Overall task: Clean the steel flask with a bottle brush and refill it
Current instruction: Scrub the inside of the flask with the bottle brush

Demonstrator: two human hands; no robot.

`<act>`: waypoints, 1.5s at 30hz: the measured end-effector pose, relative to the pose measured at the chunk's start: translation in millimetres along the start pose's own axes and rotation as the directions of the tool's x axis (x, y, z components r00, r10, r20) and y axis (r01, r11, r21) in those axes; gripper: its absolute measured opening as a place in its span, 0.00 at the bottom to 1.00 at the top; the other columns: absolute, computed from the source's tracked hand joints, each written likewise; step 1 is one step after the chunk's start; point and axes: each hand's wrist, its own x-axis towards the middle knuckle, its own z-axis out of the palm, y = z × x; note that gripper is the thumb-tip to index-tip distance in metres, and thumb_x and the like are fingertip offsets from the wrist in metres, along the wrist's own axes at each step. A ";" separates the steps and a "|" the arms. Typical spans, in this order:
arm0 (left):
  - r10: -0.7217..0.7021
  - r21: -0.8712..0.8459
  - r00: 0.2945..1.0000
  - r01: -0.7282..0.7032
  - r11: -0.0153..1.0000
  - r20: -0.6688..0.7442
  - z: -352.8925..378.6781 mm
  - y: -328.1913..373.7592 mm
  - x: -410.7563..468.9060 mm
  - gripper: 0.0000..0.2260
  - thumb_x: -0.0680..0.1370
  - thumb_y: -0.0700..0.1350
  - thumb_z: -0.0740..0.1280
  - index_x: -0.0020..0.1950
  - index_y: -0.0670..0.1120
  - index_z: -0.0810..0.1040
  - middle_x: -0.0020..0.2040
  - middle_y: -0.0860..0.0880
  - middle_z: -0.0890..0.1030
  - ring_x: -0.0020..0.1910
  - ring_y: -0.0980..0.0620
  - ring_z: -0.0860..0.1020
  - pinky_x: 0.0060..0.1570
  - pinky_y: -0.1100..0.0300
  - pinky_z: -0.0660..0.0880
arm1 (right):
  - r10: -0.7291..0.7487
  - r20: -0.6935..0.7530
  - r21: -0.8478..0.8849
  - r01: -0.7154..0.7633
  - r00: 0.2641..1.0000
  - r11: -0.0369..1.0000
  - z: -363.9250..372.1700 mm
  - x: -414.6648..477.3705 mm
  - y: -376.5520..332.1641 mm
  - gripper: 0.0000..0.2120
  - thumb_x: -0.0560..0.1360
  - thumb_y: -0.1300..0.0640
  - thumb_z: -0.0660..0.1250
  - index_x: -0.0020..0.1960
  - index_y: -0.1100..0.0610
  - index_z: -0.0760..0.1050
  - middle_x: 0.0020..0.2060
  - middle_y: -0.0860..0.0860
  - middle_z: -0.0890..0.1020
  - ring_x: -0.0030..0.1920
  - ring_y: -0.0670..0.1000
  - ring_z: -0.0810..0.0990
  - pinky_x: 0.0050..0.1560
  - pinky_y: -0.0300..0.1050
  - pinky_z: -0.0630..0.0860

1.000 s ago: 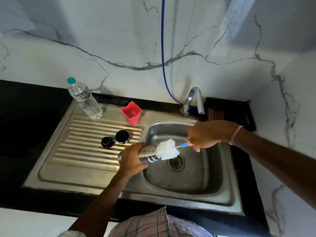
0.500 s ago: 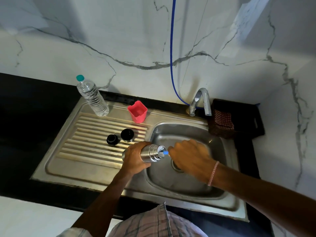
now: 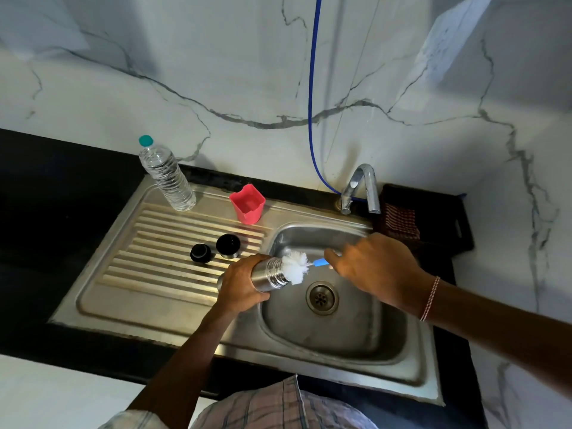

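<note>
One steel flask (image 3: 268,274) gripped by left hand (image 3: 240,287); right hand (image 3: 375,268) grips brush (image 3: 295,266) at mouth

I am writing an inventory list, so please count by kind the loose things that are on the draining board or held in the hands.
Steel flask: 1
Bottle brush: 1
Black caps: 2
Plastic water bottle: 1
Pink cup: 1
Total: 6

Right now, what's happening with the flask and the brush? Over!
Left hand grips the steel flask sideways over the sink. Right hand holds the bottle brush, bristles at the flask's mouth. Two black caps on drainboard, out of the way.
</note>
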 end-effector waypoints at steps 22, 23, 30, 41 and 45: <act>0.105 0.097 0.994 -0.104 0.990 -0.005 2.3 2.6 -4.9 0.36 0.54 0.43 0.84 0.61 0.51 0.82 0.52 0.53 0.85 0.48 0.52 0.82 0.51 0.58 0.74 | 0.040 0.398 0.401 -0.213 0.917 0.891 4.9 44.1 -27.9 0.07 0.81 0.56 0.62 0.57 0.57 0.76 0.43 0.54 0.81 0.39 0.55 0.80 0.36 0.47 0.68; 0.083 0.064 0.997 -0.082 0.995 -0.008 2.1 2.6 -4.6 0.36 0.54 0.43 0.84 0.61 0.50 0.82 0.52 0.53 0.85 0.49 0.52 0.82 0.51 0.58 0.75 | 0.057 0.248 0.173 -0.103 0.967 0.980 3.3 33.1 -41.5 0.06 0.78 0.60 0.64 0.54 0.57 0.76 0.42 0.55 0.81 0.39 0.57 0.81 0.36 0.48 0.68; 0.064 0.087 0.998 -0.065 0.994 0.014 4.0 3.8 -4.4 0.35 0.55 0.45 0.82 0.62 0.52 0.81 0.53 0.54 0.85 0.49 0.52 0.82 0.49 0.61 0.73 | 0.089 0.040 0.096 -0.092 0.995 0.991 1.4 11.9 -46.9 0.08 0.64 0.57 0.77 0.40 0.56 0.80 0.25 0.53 0.77 0.22 0.54 0.75 0.26 0.43 0.55; 0.102 0.011 0.995 -0.102 0.995 -0.012 0.4 4.6 -7.0 0.33 0.55 0.49 0.79 0.61 0.54 0.80 0.52 0.56 0.85 0.48 0.52 0.83 0.49 0.53 0.80 | 0.082 0.155 0.196 -0.112 0.985 0.974 -30.3 6.1 3.1 0.07 0.79 0.58 0.60 0.54 0.52 0.76 0.43 0.52 0.82 0.40 0.56 0.82 0.36 0.47 0.65; 0.113 0.044 0.990 -0.110 0.993 -0.083 -12.3 8.7 -11.6 0.33 0.56 0.49 0.80 0.61 0.55 0.79 0.50 0.56 0.85 0.46 0.49 0.84 0.47 0.55 0.79 | 0.092 -0.059 -0.049 -0.094 0.994 0.994 -23.5 -7.7 -20.9 0.15 0.69 0.67 0.51 0.40 0.54 0.74 0.28 0.52 0.75 0.25 0.54 0.75 0.29 0.45 0.60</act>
